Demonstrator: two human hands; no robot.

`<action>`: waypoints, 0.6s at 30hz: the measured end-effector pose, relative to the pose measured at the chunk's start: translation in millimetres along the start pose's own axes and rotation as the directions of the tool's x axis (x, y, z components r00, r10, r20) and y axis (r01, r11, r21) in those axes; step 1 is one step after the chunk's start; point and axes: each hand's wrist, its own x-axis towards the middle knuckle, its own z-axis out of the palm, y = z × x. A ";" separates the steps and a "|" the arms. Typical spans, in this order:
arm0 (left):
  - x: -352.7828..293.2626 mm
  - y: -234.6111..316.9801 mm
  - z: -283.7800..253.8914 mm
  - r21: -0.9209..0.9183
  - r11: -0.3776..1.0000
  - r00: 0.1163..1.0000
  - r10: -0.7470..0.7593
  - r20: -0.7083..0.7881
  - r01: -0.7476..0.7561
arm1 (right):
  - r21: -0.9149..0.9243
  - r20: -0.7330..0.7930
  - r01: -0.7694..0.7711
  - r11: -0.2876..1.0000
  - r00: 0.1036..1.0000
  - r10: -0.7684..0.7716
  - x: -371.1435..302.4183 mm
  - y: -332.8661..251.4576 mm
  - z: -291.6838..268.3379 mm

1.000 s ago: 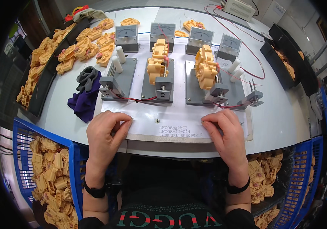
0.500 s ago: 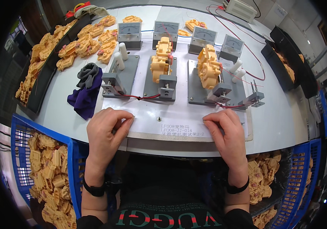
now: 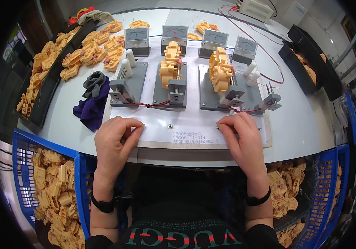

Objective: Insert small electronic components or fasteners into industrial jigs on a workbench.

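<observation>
Hands, two of them, rest at the front of a white board (image 3: 157,120). The left hand (image 3: 119,137) and the right hand (image 3: 241,132) are both narrowed, thumb close to forefinger; whether anything sits between the fingertips I cannot tell. Each wrist wears one black band (image 3: 102,204). Between the hands lies one small screw (image 3: 170,126).

Beyond them are four gray clamps (image 3: 177,92), four white pegs (image 3: 126,68) in plain sight and, at the back, four meters (image 3: 175,34) with pale dials.

Two plastic casings (image 3: 170,69) stand on the middle fixtures, one on each, behind the clamps. Both are yellow-tan and tall, with notched, stepped edges and rounded lower parts; the right one shows a raised round boss, and thin red wire runs beside each.

One purple-and-gray cloth (image 3: 90,101) lies left of the board. More casings, too heaped to count, fill a long black tray (image 3: 50,97) at the left and a blue crate (image 3: 77,178) at lower left.
</observation>
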 end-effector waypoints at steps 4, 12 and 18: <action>-0.4 -1.8 -1.2 0.008 1.000 1.000 0.001 0.004 -0.001 | 0.031 -0.028 0.021 0.999 0.999 -0.020 0.4 0.9 2.7; -0.8 -0.6 -2.7 -0.002 1.000 1.000 -0.014 0.005 0.014 | 0.031 -0.046 0.025 0.999 0.999 -0.023 -1.1 0.1 4.6; -0.8 -1.7 -7.0 -0.034 0.998 0.996 -0.043 0.078 0.045 | 0.243 -0.099 -0.117 0.963 0.984 0.145 -5.2 -1.6 3.1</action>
